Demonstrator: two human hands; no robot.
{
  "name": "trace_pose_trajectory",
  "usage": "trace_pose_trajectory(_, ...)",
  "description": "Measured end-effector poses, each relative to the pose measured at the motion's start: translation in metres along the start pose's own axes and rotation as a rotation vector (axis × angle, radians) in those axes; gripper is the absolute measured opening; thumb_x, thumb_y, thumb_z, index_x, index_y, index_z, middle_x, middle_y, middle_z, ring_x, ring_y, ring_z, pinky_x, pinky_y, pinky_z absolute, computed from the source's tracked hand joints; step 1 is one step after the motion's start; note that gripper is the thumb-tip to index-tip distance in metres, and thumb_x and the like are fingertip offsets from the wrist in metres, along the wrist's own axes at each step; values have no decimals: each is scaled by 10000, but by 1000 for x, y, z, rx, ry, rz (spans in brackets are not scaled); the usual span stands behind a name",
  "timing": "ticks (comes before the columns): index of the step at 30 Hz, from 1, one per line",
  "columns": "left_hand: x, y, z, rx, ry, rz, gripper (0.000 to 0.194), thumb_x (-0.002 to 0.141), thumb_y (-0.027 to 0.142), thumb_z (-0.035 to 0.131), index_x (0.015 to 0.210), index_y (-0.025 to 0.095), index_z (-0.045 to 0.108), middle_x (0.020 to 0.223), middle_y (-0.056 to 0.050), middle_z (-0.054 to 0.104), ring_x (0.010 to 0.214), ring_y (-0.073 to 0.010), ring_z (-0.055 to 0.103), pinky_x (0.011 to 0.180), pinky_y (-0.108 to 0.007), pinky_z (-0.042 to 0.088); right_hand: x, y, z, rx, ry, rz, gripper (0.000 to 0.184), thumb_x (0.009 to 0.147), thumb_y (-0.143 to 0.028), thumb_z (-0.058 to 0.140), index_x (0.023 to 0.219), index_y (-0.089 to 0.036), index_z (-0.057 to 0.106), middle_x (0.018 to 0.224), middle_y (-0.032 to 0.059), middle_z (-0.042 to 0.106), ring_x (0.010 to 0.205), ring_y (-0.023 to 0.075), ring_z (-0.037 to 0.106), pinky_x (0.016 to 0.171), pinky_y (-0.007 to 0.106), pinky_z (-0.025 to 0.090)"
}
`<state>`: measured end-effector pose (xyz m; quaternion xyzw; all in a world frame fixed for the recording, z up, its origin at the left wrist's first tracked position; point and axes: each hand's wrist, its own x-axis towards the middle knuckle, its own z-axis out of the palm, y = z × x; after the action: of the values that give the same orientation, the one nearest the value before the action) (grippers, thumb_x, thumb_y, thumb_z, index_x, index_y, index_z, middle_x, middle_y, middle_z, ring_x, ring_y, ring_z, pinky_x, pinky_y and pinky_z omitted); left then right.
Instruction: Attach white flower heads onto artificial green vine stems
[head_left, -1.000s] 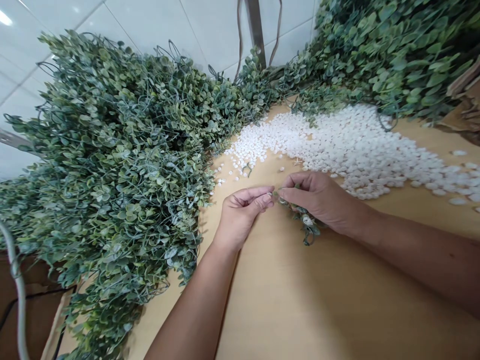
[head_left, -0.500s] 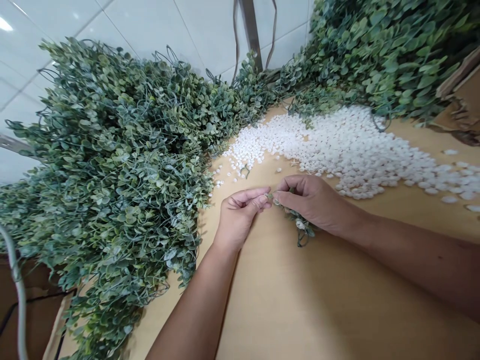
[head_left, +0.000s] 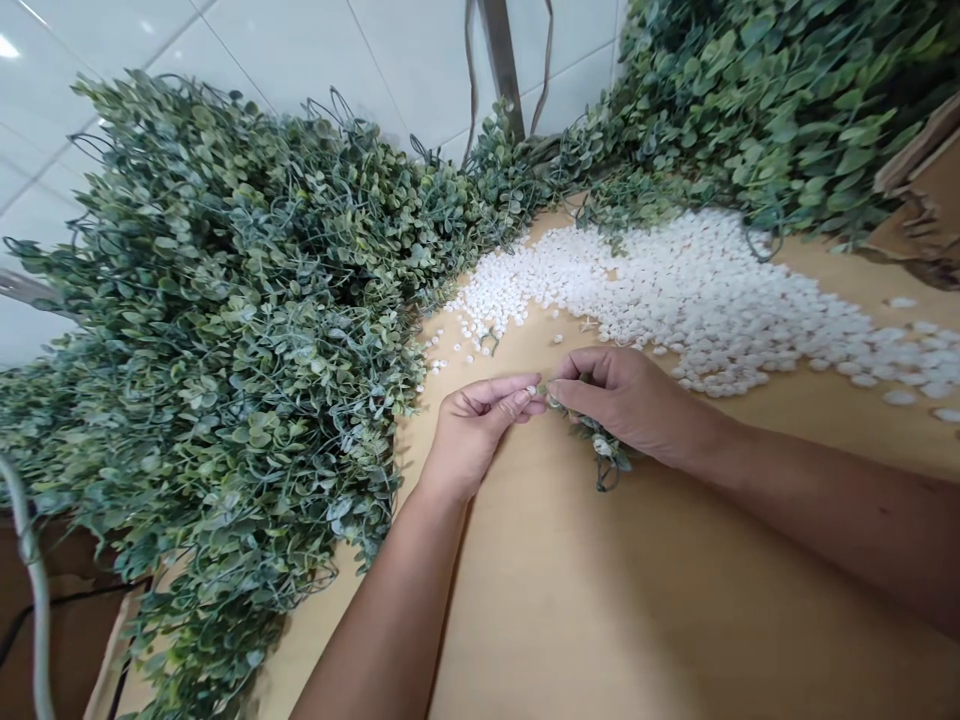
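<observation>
My left hand (head_left: 480, 425) is closed in a pinch, with a small white bead-like piece (head_left: 532, 390) between thumb and forefinger. Just to its right, my right hand (head_left: 619, 400) is closed around an artificial leaf sprig (head_left: 602, 447). The sprig hangs below the right palm, with a dark green stem loop at its lower end and a whitish piece among its leaves. Part of the sprig is hidden by the right fingers. Its tip points toward the left fingertips; whether it touches the white piece I cannot tell.
A heap of small white pieces (head_left: 675, 290) spreads over the tan table (head_left: 540, 610) behind my hands. Piled artificial greenery (head_left: 247, 330) stands on the left, with more greenery (head_left: 750, 110) at the back right. Torn cardboard (head_left: 926, 200) juts in at the right; a pale hose (head_left: 30, 560) hangs at far left.
Both hands stay nearly in place. The left hand has shifted very slightly, and the white piece shows a little more clearly at its fingertips.
</observation>
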<state>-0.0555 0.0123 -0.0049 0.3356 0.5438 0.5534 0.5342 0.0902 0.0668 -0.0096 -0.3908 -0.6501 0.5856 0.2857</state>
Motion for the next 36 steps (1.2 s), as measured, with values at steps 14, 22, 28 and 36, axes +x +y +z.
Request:
trace_pose_trajectory(14, 1, -3, 6, 36, 65, 14, 169, 527, 228, 804, 670, 169, 736, 552, -13, 689, 528, -81, 602, 576, -190, 466, -1, 0, 4, -20, 22, 17, 134, 694, -214, 543, 580, -152, 508, 424, -67, 399, 379, 39, 315, 367, 166, 228)
trace_pose_trajectory(22, 1, 0, 4, 5, 47, -19, 234, 493, 271, 826, 685, 170, 738, 584, -15, 702, 550, -74, 617, 594, -171, 480, -1, -1, 2, 23, -15, -35, 143, 724, -217, 508, 596, -153, 499, 471, -56, 460, 398, 42, 370, 382, 164, 282)
trace_pose_trajectory(28, 1, 2, 3, 30, 64, -45, 250, 478, 263, 831, 685, 161, 736, 595, -27, 707, 566, -91, 630, 621, -193, 505, 0, 1, 2, 65, -29, -47, 154, 721, -216, 519, 580, -158, 494, 470, -61, 460, 383, 44, 398, 379, 164, 305)
trace_pose_trajectory(36, 2, -1, 7, 65, 126, -18, 217, 498, 238, 814, 685, 159, 736, 643, -36, 722, 585, -99, 631, 614, -202, 510, 1, -5, 1, 33, 16, -20, 176, 719, -135, 499, 546, -159, 470, 446, -62, 445, 398, 46, 380, 395, 164, 285)
